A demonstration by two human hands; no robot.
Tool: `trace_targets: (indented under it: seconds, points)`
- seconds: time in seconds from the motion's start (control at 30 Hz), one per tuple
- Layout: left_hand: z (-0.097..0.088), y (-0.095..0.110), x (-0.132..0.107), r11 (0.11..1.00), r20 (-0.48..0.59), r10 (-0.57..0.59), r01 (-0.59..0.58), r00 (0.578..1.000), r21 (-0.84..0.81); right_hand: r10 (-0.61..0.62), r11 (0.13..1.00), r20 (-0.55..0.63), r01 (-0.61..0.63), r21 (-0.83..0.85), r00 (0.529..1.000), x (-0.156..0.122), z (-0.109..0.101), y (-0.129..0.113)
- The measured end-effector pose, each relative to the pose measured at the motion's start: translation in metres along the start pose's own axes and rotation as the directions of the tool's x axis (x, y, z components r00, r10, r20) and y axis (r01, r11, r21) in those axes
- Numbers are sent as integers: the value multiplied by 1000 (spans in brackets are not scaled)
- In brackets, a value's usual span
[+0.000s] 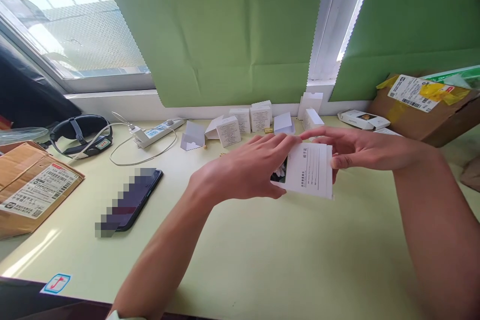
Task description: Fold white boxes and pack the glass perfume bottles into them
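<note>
Between my two hands is a small white printed carton [309, 170] with a flower picture and dark lettering, held above the table. My left hand [249, 165] is closed round its left end, covering part of the picture. At the other end, my right hand [356, 150] has its thumb against the carton's right edge, with its fingers reaching behind and along the top. Those right fingertips are partly hidden by the carton. Behind my hands stand several small white boxes [229, 131], some with raised flaps, and a gold-coloured piece [269, 130] lies among them.
A phone [135, 200] lies left on the pale table [277, 260]. Beyond it are a power strip [157, 132] with a cable and a black head strap [80, 135]. Cardboard boxes stand at left [33, 185] and right [423, 110]. A white carton [363, 119] lies back right.
</note>
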State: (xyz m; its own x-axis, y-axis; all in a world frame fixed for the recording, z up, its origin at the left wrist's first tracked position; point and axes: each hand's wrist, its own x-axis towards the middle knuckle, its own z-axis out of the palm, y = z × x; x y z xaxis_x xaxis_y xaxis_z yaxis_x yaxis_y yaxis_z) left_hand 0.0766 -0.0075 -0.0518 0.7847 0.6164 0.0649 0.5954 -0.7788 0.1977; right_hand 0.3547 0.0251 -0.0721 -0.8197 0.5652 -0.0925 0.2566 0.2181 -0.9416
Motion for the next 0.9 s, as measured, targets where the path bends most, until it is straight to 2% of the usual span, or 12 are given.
trace_targets:
  seconds: [0.5,0.73,0.9]
  points:
    - [1,-1,1,999,-9,44,-44,999,-11,55,997,-52,-58,-48,997,1,-2,4]
    - [2,-2,2,996,-17,84,-83,996,42,88,996,-44,-88,3,995,4,-1,2]
    - [-1,-3,1,1000,-17,26,-26,1000,5,121,992,-84,-122,-12,989,3,-1,0]
